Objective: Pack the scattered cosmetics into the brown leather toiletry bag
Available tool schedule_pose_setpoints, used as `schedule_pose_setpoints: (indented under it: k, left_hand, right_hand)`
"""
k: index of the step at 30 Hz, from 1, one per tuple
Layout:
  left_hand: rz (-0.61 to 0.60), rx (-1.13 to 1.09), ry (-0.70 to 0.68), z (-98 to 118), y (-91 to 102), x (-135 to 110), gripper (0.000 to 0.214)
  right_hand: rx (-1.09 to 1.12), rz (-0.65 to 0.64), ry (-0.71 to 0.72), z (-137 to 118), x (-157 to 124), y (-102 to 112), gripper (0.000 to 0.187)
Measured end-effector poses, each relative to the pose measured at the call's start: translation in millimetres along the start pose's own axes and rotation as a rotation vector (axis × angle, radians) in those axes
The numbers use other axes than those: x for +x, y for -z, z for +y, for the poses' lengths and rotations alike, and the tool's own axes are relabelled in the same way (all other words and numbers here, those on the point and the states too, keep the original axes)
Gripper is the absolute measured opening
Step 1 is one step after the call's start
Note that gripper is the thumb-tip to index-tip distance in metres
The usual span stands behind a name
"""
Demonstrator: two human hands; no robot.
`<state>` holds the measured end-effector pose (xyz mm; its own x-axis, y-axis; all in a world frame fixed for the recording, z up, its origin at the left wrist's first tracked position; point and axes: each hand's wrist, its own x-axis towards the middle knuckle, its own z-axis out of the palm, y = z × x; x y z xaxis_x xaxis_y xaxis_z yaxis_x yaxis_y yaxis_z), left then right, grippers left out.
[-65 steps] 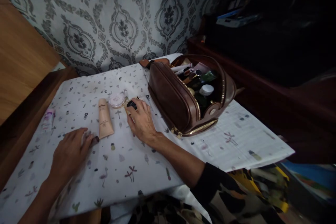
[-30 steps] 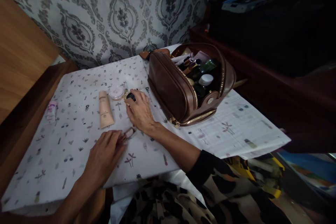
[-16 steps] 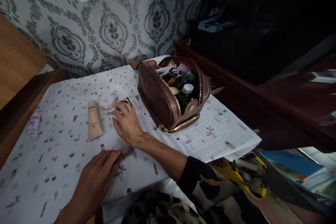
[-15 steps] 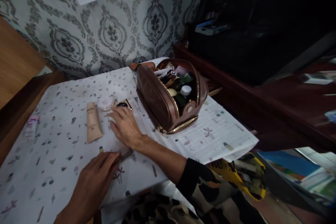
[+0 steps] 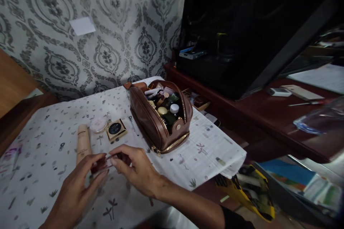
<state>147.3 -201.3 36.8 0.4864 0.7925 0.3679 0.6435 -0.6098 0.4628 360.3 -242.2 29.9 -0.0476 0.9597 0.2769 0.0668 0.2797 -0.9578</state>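
Note:
My left hand (image 5: 77, 189) pinches a small dark-red, partly clear item (image 5: 99, 165) just above the table; its exact kind is hard to make out. Fingers of my right hand (image 5: 139, 168) close on the other end of this item, where something dark shows under them. Behind my hands lie a square gold compact (image 5: 116, 129) with a round black centre and a round clear-lidded compact (image 5: 98, 124). A beige squeeze tube (image 5: 84, 143) lies left of these, its lower end partly behind my left hand. Further right, a brown makeup bag (image 5: 150, 125) stands unzipped, filled with cosmetics.
The table wears a white patterned cloth (image 5: 204, 146). A pink-and-white packet (image 5: 9, 159) lies at its left edge. To the right stand a large black screen (image 5: 231, 35) and a dark-red desk (image 5: 258, 121). A yellow-and-black bag (image 5: 249, 193) sits below the table.
My right hand has left the square compact and come back to meet my left hand. The small item is now lifted between both hands. The view has shifted to the right.

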Motion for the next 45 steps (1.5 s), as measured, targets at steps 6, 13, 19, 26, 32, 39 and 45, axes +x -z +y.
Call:
schedule_pose_setpoints:
  k: [6,13,19,26,32,39,45]
  left_hand:
    - [-0.263,-0.223,0.039,28,-7.1,19,0.034]
    - [-0.144,-0.155,-0.203,54,-20.2,44,0.033]
    - [-0.087,-0.062,-0.386,70,-31.0,53,0.031]
    - [-0.088,0.087,-0.463,89,-28.4,76,0.045]
    - [0.145,0.293,-0.641,99,-47.8,105,0.05]
    - [0.192,0.304,-0.754,89,-68.3,109,0.065]
    - [0.208,0.206,-0.714,82,-76.8,102,0.071]
  right_hand:
    - [-0.102,0.065,0.117,-20,-24,30,0.025]
    - [-0.152,0.144,0.125,-33,-49,62,0.019]
    - [-0.204,0.198,0.148,-48,-62,85,0.018]
    - [-0.255,0.379,0.165,-55,-70,117,0.02]
    - [-0.288,0.59,0.162,-65,-55,157,0.018]
    - [-0.404,0.612,0.25,-64,-24,181,0.016]
    - [-0.531,0.55,0.316,-66,2,193,0.009]
